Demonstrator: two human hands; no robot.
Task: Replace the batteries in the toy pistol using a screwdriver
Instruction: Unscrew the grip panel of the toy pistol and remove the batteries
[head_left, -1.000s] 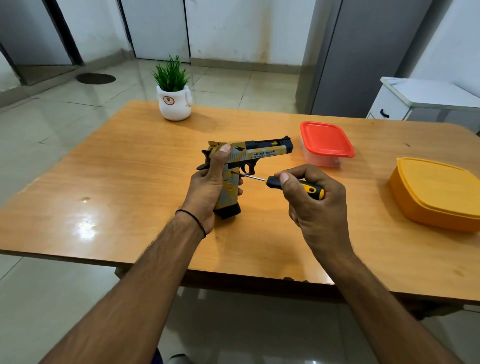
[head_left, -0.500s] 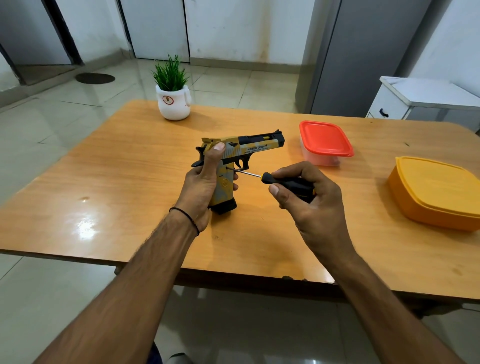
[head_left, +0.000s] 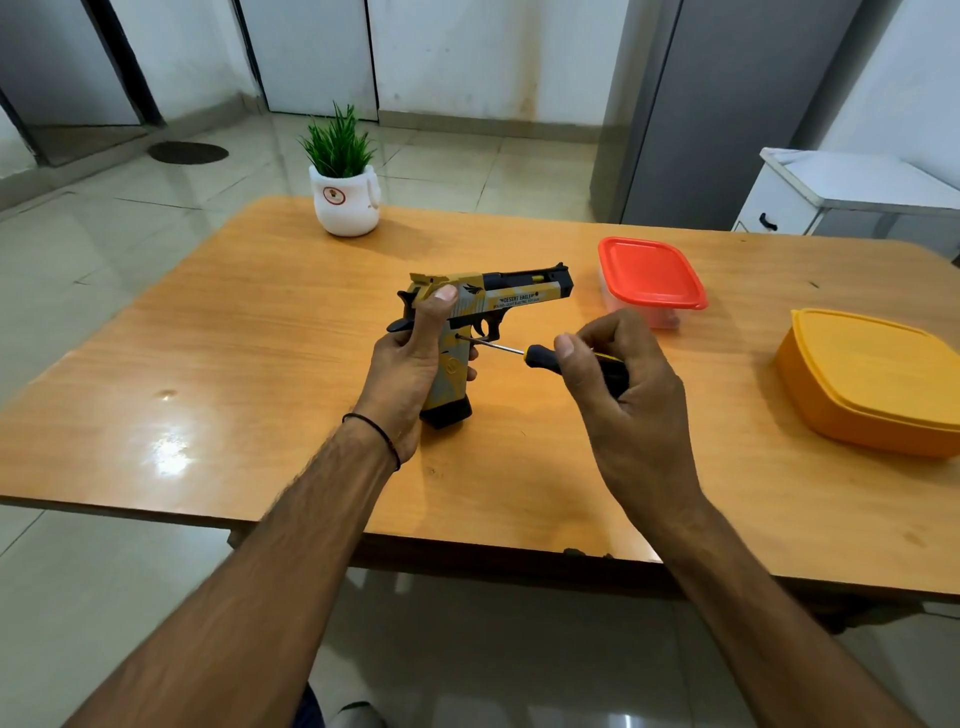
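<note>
The toy pistol (head_left: 511, 296) is yellow, grey and black, with its barrel pointing right and its black magazine base resting on the wooden table (head_left: 249, 332). My left hand (head_left: 410, 364) wraps around its grip from the left, thumb up on the slide. My right hand (head_left: 618, 384) pinches the black-and-yellow handle of a screwdriver (head_left: 540, 356). The thin metal shaft runs left, and its tip sits on the grip just behind the trigger guard. The screw itself is too small to make out.
A white pot with a green plant (head_left: 345, 200) stands at the table's far edge. A clear box with a red lid (head_left: 649, 275) sits right of the pistol. An orange lidded container (head_left: 878, 379) is at the far right. A white cabinet (head_left: 841, 192) stands beyond the table.
My right hand's fingers have shifted around the screwdriver handle while the tip stays on the grip. The pistol and left hand have moved only slightly within the view.
</note>
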